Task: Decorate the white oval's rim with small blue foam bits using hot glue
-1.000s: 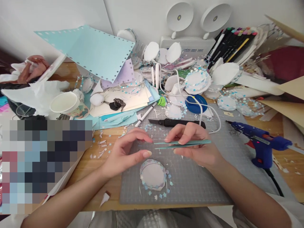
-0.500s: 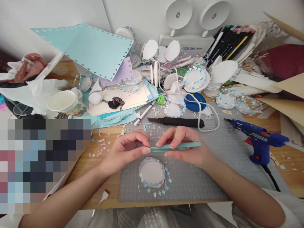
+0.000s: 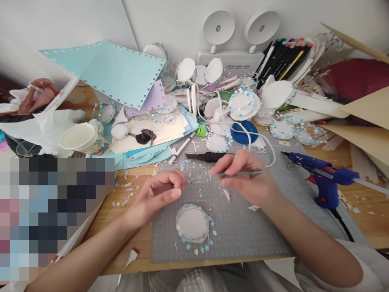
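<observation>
My right hand (image 3: pixel 246 174) is closed around a pair of teal tweezers (image 3: pixel 240 174), which point left over the grey cutting mat (image 3: pixel 243 235). My left hand (image 3: pixel 164 188) is to the left of the tweezer tip, its fingers curled with thumb and forefinger close together; anything between them is too small to make out. Below the hands lies a round white disc (image 3: pixel 192 224) edged with blue and white flower-shaped bits and a fine clear thread. Small blue paper flowers (image 3: pixel 188 164) are scattered beyond my left hand. Behind my right hand rests a black utility knife (image 3: pixel 209 157), partly covered.
A blue hot glue gun (image 3: pixel 325 174) lies on the right. Decorated white discs (image 3: pixel 243 103), a white cable and a twin-headed lamp (image 3: pixel 231 61) crowd the back. Coloured paper (image 3: pixel 121 77), keys (image 3: pixel 146 136) and a paper cup (image 3: pixel 80 140) are at the left.
My hands have drawn apart. My left fingertips have come off the tweezer tip, and my right hand has turned the tweezers edge-on. The view has shifted slightly.
</observation>
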A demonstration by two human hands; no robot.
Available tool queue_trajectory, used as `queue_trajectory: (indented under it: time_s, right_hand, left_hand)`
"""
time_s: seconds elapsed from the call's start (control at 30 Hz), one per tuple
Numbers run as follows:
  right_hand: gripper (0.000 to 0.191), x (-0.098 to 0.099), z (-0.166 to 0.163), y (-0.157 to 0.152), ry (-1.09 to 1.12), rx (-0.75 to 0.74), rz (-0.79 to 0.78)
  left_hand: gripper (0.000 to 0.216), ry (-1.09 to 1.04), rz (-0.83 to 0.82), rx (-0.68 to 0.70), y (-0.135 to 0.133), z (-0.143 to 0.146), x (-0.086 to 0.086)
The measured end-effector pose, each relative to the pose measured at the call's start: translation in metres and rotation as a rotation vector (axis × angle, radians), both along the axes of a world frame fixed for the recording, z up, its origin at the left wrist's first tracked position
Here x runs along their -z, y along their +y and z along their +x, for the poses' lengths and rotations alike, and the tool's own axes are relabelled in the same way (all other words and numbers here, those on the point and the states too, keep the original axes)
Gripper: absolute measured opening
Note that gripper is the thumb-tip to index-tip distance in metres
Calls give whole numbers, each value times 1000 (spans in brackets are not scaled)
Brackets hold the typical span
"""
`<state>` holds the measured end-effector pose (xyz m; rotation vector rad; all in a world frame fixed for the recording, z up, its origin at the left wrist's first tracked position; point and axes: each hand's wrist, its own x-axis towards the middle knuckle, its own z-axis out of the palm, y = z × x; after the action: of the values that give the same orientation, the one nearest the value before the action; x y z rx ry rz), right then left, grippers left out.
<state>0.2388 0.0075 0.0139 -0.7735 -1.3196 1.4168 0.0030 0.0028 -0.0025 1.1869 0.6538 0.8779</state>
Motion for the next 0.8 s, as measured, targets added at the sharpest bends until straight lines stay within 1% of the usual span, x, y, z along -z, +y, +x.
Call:
queue_trajectory:
  time_s: [0.07, 0.13, 0.2, 0.27, 0.33, 0.4, 0.43, 0.53, 0.67, 0.8]
  right_hand:
    - [19, -3, 10, 6, -14, 174, 27]
    - [19, -5, 17, 10, -86, 285, 82]
    - [18, -6, 18, 11, -234, 271, 133]
    - [14, -5, 16, 9, -418, 181, 183]
    - [11, -2, 13, 7, -578, 103, 216]
    - [11, 1, 11, 6, -677, 86, 231]
    - [11, 2, 11, 5, -704, 93, 233]
    - [11, 5, 12, 7, -760, 112, 248]
    - [11, 6, 12, 8, -801, 114, 255]
    - [10, 6, 11, 7, -701, 171, 232]
  left_hand:
    - [20, 20, 23, -65, 1, -2, 0]
    - [20, 47, 53, -118, 2, -3, 1]
    - [22, 79, 102, -161, 2, -2, 2]
    - [26, 118, 155, -198, 2, -2, 4]
    - [34, 142, 188, -205, 2, -2, 5]
    - [40, 146, 213, -197, 2, -3, 5]
    - [37, 149, 223, -203, 2, -3, 5]
    - [9, 177, 229, -242, 2, -2, 2]
    - [11, 202, 237, -186, 1, -2, 0]
    - [19, 187, 259, -161, 0, -3, 2]
